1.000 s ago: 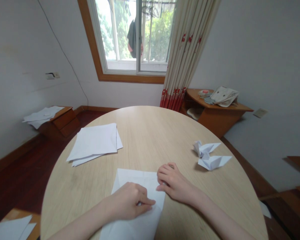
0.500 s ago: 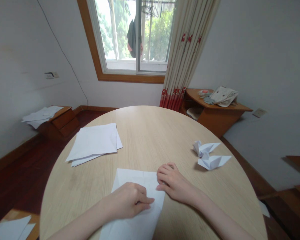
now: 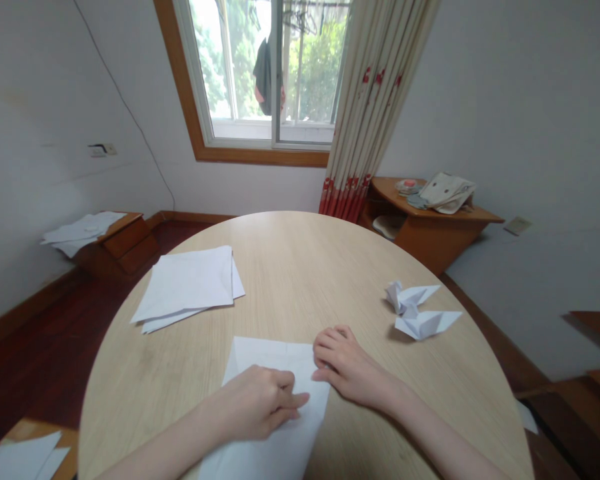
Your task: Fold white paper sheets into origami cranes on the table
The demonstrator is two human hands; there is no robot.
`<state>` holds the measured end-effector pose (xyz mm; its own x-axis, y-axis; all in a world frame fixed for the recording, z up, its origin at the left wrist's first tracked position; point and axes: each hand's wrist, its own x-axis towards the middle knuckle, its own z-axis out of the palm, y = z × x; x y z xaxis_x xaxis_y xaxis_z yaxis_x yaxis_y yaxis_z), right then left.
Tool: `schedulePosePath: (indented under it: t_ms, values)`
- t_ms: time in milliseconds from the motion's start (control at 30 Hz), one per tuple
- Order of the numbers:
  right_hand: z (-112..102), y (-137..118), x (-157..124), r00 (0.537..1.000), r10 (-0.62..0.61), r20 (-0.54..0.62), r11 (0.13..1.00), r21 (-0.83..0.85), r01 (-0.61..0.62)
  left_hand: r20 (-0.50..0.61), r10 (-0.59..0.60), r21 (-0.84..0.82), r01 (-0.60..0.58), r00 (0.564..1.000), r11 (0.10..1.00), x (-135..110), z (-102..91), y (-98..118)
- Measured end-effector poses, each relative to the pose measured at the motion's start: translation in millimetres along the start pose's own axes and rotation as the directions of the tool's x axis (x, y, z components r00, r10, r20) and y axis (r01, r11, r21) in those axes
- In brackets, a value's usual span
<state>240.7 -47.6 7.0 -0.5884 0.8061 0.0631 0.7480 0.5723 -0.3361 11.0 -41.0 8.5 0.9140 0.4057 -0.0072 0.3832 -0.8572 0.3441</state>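
A folded sheet of white paper (image 3: 305,427) lies in front of me at the near side of the round table, its lower end cut off by the frame. My left hand (image 3: 267,402) rests on top of it, fingers curled in and the index finger and thumb pointing right. Nothing shows between those fingers. At the sheet's upper right edge is my right hand (image 3: 344,363), its fingers bent over the edge and its thumb tip on the paper. The undersides of its fingers are hidden. To the right stand two folded paper cranes (image 3: 423,323), touching or nearly so.
A stack of white sheets (image 3: 193,283) lies at the left of the round wooden table (image 3: 300,260). Beyond its edge are a small cabinet (image 3: 130,243) with papers on it, a corner shelf (image 3: 430,240) with a cloth bag, and a curtain (image 3: 365,113) by the window.
My left hand's fingers have shifted very slightly on the paper. My right hand and the sheet have stayed in place.
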Motion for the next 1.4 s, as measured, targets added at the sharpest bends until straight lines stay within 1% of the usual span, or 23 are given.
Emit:
schedulePosePath:
  t_ms: [200, 333, 567, 800, 967, 1100, 1233, 1333, 1400]
  values:
    - [1, 0, -1, 1.000, 0.007, -0.002, 1.000, 0.004, -0.007, -0.003, 0.007, 0.029, -0.007, 1.000, 1.000, 0, 0.3, 2]
    - [-2, 1, -1, 0.999, 0.027, -0.019, 0.999, 0.018, -0.027, 0.010, 0.008, 0.037, -0.008, 1.000, 0.999, 0, -0.9, 3]
    - [-8, 16, -4, 0.989, 0.134, -0.061, 0.990, -0.032, -0.136, -0.001, -0.005, -0.012, 0.005, 1.000, 1.000, 1, 0.1, 1]
    - [-4, 24, -3, 0.968, 0.225, -0.110, 0.956, -0.165, -0.241, -0.002, 0.001, -0.011, -0.001, 1.000, 1.000, 0, -0.1, 1]
    - [5, 26, 3, 0.962, 0.227, -0.151, 0.943, -0.212, -0.255, 0.008, -0.002, 0.020, 0.001, 1.000, 1.000, 0, 0.5, 4]
    - [11, 29, 8, 0.948, 0.257, -0.187, 0.931, -0.216, -0.295, 0.016, -0.003, 0.039, 0.002, 1.000, 0.999, 1, -0.5, 5]
    - [13, 32, 8, 0.937, 0.278, -0.213, 0.924, -0.207, -0.321, 0.014, -0.004, 0.078, 0.002, 1.000, 0.997, 1, -1.8, 6]
    - [11, 32, 4, 0.935, 0.257, -0.245, 0.926, -0.216, -0.311, 0.010, -0.007, 0.096, 0.006, 1.000, 0.995, 0, -1.6, 6]
    - [8, 31, 2, 0.941, 0.210, -0.266, 0.924, -0.260, -0.280, 0.002, -0.012, 0.104, 0.011, 1.000, 0.995, 0, -1.3, 6]
